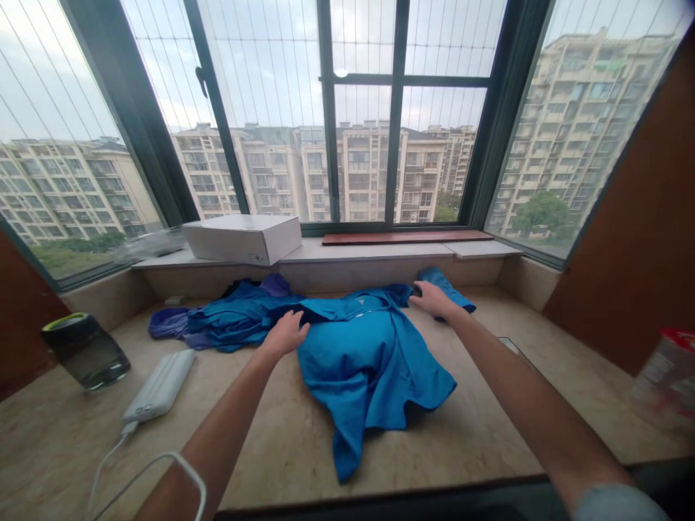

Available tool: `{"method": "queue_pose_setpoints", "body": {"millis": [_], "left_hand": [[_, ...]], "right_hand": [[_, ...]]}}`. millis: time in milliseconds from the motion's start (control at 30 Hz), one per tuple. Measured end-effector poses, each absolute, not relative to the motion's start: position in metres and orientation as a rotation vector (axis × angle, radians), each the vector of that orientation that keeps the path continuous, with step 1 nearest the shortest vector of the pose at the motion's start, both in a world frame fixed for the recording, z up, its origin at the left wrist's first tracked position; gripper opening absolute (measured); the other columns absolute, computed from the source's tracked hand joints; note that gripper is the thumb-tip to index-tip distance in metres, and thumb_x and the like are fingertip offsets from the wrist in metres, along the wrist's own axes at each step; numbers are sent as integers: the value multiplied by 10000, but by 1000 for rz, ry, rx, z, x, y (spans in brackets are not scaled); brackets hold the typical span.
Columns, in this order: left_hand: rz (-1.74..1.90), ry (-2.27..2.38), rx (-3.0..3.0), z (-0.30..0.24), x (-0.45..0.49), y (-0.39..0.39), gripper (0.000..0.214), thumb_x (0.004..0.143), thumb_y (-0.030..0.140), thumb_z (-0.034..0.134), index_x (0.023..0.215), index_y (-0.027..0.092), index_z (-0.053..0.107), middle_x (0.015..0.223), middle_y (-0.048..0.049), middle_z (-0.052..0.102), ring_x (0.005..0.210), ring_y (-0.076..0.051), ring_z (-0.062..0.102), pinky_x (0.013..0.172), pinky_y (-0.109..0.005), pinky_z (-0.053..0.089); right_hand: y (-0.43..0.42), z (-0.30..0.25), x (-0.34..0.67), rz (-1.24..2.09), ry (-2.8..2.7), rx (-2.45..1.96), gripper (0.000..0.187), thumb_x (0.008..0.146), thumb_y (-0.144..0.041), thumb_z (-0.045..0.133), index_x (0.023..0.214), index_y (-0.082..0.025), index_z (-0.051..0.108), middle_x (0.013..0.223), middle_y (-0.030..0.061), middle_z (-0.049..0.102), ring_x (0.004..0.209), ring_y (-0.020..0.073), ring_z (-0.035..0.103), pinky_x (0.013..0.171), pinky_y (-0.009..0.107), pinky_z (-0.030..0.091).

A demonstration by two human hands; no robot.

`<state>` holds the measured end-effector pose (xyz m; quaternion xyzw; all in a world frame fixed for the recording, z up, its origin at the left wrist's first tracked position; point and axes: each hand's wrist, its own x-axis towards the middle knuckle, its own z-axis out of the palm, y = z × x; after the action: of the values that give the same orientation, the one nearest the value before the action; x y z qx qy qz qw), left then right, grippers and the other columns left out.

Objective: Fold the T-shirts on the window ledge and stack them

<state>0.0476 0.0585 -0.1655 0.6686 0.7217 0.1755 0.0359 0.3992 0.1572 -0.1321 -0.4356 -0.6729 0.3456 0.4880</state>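
Surface: a stone window ledge (282,449) below a wide window.
Shirt: a blue shirt (369,362) lies spread near the middle of the ledge, collar toward the window, hem toward the near edge.
Other cloth: more blue and purple clothes (217,322) lie bunched just left of the shirt, touching it.
Box: a white box (242,237) sits on the raised sill at the back, left of centre.
Plank: a red-brown plank (407,236) lies on the same sill to the right.
Power bank: a white power bank (160,385) with a cable lies toward the left edge.
Jar: a clear jar (87,351) lies tilted near the left edge; contents cannot be told.
Right edge: a blurred plastic container (665,376).
Left hand: the left hand (287,333) rests palm down on the shirt's left shoulder, fingers together and flat, not clamped.
Right hand: the right hand (431,298) reaches, arm straight, to the shirt's right sleeve, fingers laid on the cloth; whether they pinch it cannot be told.
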Motion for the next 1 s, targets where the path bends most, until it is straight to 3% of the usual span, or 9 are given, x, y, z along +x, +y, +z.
{"method": "queue_pose_setpoints", "body": {"millis": [67,133,267,367,433,567,700,833,1000], "left_hand": [[508,2153,2074,-187,58,39,402,932,310,558,1279,145,677,1321,-191,677,1330,-363,555,1147,-490,380],[517,1936,2173,-203,72,12,436,955,364,546,1338,185,652,1404,-172,630,1359,-343,536,1169,-491,374],[383,1400,2385,-213,107,-42,682,906,438,658,1539,288,450,1598,-147,429,1435,-357,451,1151,-528,410],[246,1293,2466,-217,129,-59,706,854,386,736,1511,295,497,1609,-159,406,1460,-416,394,1166,-599,364],[253,1312,2505,-226,137,-58,586,861,322,731,1430,289,594,1564,-149,475,1435,-418,431,1165,-600,368],[390,1357,2593,-242,138,-51,253,905,176,645,1124,251,747,1309,-115,681,1271,-338,594,1059,-472,486],[460,1450,2545,-220,119,-72,207,976,195,515,856,205,683,888,-82,728,894,-243,673,852,-347,499],[376,1479,2313,-176,84,-113,255,1000,337,497,868,237,691,830,-32,709,781,-196,627,741,-269,446],[253,1395,2084,-163,64,-110,292,978,461,545,1114,295,743,1012,-25,753,918,-203,662,809,-252,472]], "right_hand": [[149,-158,410,894,-1792,-1071,332,735,-386,871,993,-206,766,1069,71,756,1008,286,697,960,458,544],[134,-184,426,968,-2056,-1042,397,606,-371,921,969,-259,806,1054,61,783,1055,335,698,1019,483,510],[95,-228,465,1077,-2448,-1003,555,700,-398,854,1240,-340,742,1398,57,655,1321,362,576,1144,519,411],[76,-247,479,1014,-2435,-1043,514,771,-424,814,1269,-331,727,1491,69,570,1391,372,509,1183,554,356],[69,-257,478,936,-2359,-1031,401,843,-448,747,1223,-317,754,1460,69,602,1385,356,518,1185,557,354],[61,-264,467,742,-2283,-997,269,942,-415,611,1087,-292,801,1250,79,737,1241,338,625,1107,549,429],[44,-244,464,562,-2377,-999,318,998,-352,490,974,-251,790,945,109,762,906,304,682,875,474,513],[10,-209,471,767,-2466,-897,300,1009,-362,500,946,-260,775,852,76,741,795,241,662,750,354,504],[0,-196,463,1127,-2648,-816,222,959,-447,616,1030,-318,782,1015,34,779,932,248,700,814,325,507]]}}
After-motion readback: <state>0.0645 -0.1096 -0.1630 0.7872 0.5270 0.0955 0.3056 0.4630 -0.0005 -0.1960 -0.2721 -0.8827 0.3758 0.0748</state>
